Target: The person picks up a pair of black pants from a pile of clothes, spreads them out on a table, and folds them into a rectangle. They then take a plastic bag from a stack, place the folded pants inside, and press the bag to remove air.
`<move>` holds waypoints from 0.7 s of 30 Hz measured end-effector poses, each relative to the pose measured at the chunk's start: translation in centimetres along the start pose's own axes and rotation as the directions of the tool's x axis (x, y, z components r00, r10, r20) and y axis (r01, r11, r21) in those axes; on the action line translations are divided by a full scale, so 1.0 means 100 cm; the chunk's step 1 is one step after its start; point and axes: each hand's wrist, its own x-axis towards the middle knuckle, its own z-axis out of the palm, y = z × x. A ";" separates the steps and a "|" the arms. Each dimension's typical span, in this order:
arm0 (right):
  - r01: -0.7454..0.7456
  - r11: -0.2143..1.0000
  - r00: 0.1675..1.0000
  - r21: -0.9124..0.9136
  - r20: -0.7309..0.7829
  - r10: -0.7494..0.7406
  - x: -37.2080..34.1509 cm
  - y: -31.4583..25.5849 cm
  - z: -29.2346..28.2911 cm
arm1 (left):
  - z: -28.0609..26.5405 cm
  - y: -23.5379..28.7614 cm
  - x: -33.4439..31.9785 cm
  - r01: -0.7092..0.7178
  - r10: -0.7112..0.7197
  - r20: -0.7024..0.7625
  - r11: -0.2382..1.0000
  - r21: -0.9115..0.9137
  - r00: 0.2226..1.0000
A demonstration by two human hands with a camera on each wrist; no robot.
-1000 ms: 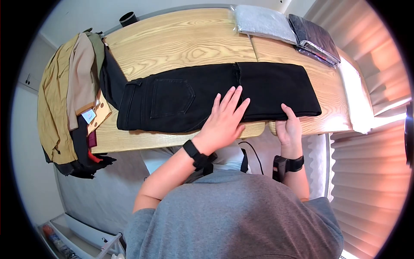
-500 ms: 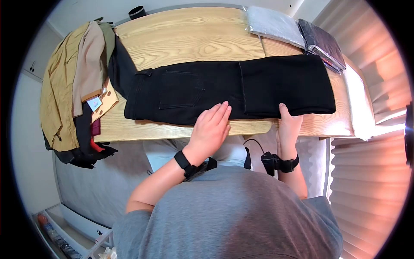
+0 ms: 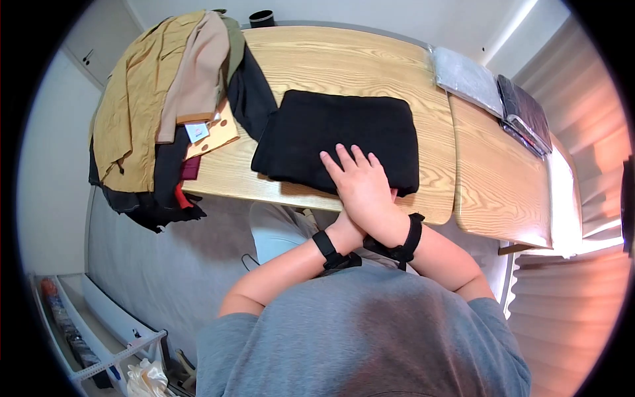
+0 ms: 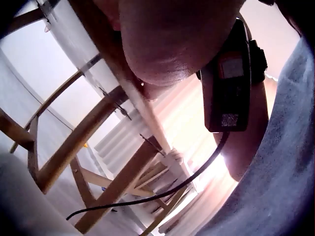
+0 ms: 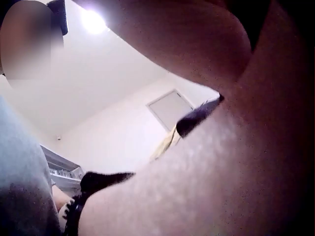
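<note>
On the table lies a pair of black jeans (image 3: 337,122), folded over into a thick rectangular stack near the front edge. My right hand (image 3: 364,185) rests flat on the upper layer, its fingers spread and straight. The left hand (image 3: 348,228) passes beneath the right wrist, so the forearms cross; most of it is hidden under the right hand. A bit of a left finger (image 3: 395,194) shows at the front edge of the jeans. I cannot tell how the left fingers lie. Both wrist views are filled mainly by skin, straps and the room.
A heap of clothes with a mustard jacket (image 3: 145,99) hangs over the table's left end. Plastic-wrapped packages, one grey (image 3: 467,81) and one dark (image 3: 522,112), lie at the back right. A black cup (image 3: 262,18) stands behind the table (image 3: 331,59). A white storage rack (image 3: 99,370) is on the floor.
The long jeans have been folded again, the leg end brought leftward over the waist and pocket. The right hand came left with it and now crosses over the left hand. The view shifted.
</note>
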 end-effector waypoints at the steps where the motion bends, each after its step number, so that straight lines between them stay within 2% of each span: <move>1: -0.021 0.956 0.996 0.294 -0.078 0.045 -0.002 0.011 -0.001 | -0.007 0.002 0.000 0.041 -0.039 0.044 0.999 -0.035 0.998; 2: -0.011 0.827 0.984 0.562 -0.139 0.108 -0.004 0.026 0.000 | -0.009 0.001 0.000 0.047 -0.045 0.034 0.998 -0.031 0.998; 3: 0.027 0.628 0.968 0.778 -0.178 0.179 -0.008 0.040 0.003 | -0.011 0.000 0.001 0.047 -0.045 0.037 0.998 -0.052 0.998; 4: 0.086 0.374 0.948 0.923 -0.191 0.253 -0.012 0.052 0.007 | -0.018 0.004 0.002 0.047 -0.044 0.043 0.996 -0.075 0.998; 5: 0.155 0.089 0.930 0.984 -0.176 0.323 -0.015 0.056 0.010 | -0.024 0.007 0.002 0.038 -0.036 0.016 0.974 -0.223 0.999; 6: 0.157 0.093 0.930 0.983 -0.179 0.321 -0.015 0.057 0.014 | -0.031 0.010 0.004 0.038 -0.037 0.012 0.974 -0.225 0.999; 8: 0.259 -0.145 0.916 0.955 -0.195 0.352 -0.010 0.058 0.022 | -0.043 0.016 0.007 -0.001 0.008 0.021 0.944 -0.329 1.000; 9: 0.268 -0.190 0.938 0.945 -0.210 0.276 -0.008 0.055 0.025 | -0.038 0.012 0.006 -0.069 0.051 -0.070 0.958 -0.278 0.996; 10: 0.266 -0.190 0.939 0.945 -0.209 0.273 -0.010 0.059 0.021 | -0.041 0.013 0.004 -0.069 0.051 -0.069 0.957 -0.281 0.996; 12: 0.335 -0.182 0.936 0.925 -0.303 0.182 -0.019 0.073 0.016 | -0.054 0.012 -0.008 -0.085 0.084 0.033 0.995 0.052 0.996; 13: 0.387 -0.261 0.922 0.884 -0.360 0.144 -0.026 0.086 0.020 | -0.072 0.010 -0.015 -0.119 0.124 0.037 0.988 -0.102 0.992; 14: 0.381 -0.392 0.925 0.837 -0.349 0.153 -0.032 0.096 0.029 | -0.095 0.005 -0.027 -0.150 0.164 0.037 0.956 -0.250 0.986; 16: 0.352 -0.409 0.924 0.842 -0.243 0.295 -0.041 0.104 0.058 | -0.133 -0.010 -0.069 -0.110 0.090 -0.114 0.977 -0.184 0.989; 17: 0.246 -0.360 0.935 0.900 -0.122 0.334 -0.044 0.100 0.071 | -0.152 -0.018 -0.080 0.008 -0.050 -0.287 0.989 -0.147 0.957; 18: 0.128 -0.314 0.928 0.941 -0.002 0.373 -0.044 0.092 0.079 | -0.168 -0.021 -0.087 0.132 -0.179 -0.452 0.982 -0.134 0.874; 19: 0.075 -0.304 0.926 0.950 0.047 0.374 -0.041 0.081 0.082 | -0.184 -0.021 -0.081 0.324 -0.427 -0.484 0.902 -0.285 0.764; 20: 0.068 -0.312 0.930 0.948 0.053 0.364 -0.040 0.077 0.079 | -0.198 -0.029 -0.072 0.480 -0.645 -0.470 0.764 -0.432 0.603; 21: 0.097 -0.183 0.948 0.978 -0.035 0.316 -0.035 0.075 0.073 | -0.197 -0.056 -0.069 0.453 -0.670 -0.438 0.735 -0.504 0.599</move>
